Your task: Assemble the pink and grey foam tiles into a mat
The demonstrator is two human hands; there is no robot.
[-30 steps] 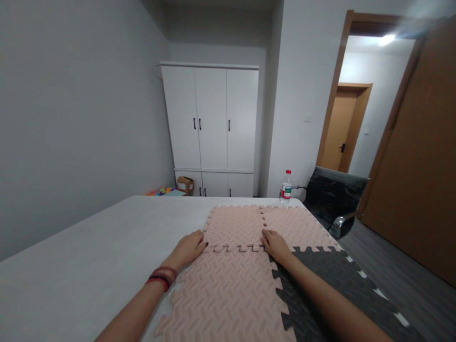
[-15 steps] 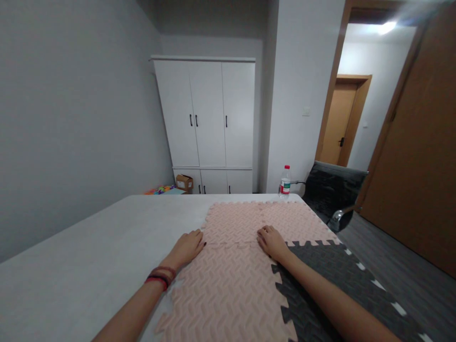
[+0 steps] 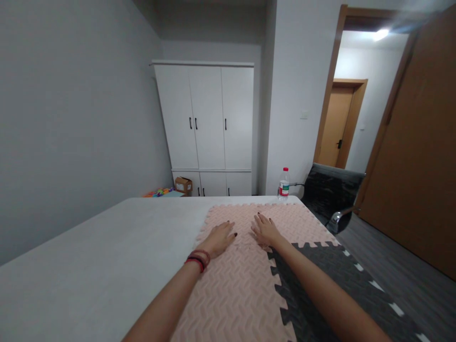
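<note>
Pink foam puzzle mats (image 3: 235,285) lie joined together on a grey table (image 3: 89,266). A dark grey foam mat (image 3: 320,285) is locked to their right edge. My left hand (image 3: 221,237) lies flat on the pink mats with its fingers stretched out, red bands on the wrist. My right hand (image 3: 265,230) rests flat on the pink mats just to the right of it, fingers spread. Neither hand holds anything.
A water bottle (image 3: 284,183) stands at the table's far right corner. A black office chair (image 3: 333,194) is beyond the table on the right. A white wardrobe (image 3: 206,126), a small cardboard box (image 3: 184,184), coloured toys (image 3: 160,192) and an open brown door (image 3: 416,156) are further off.
Both hands slid forward and toward each other across the pink mats; the left moved in from the mats' left edge. The gap between the far and near pink mats has closed.
</note>
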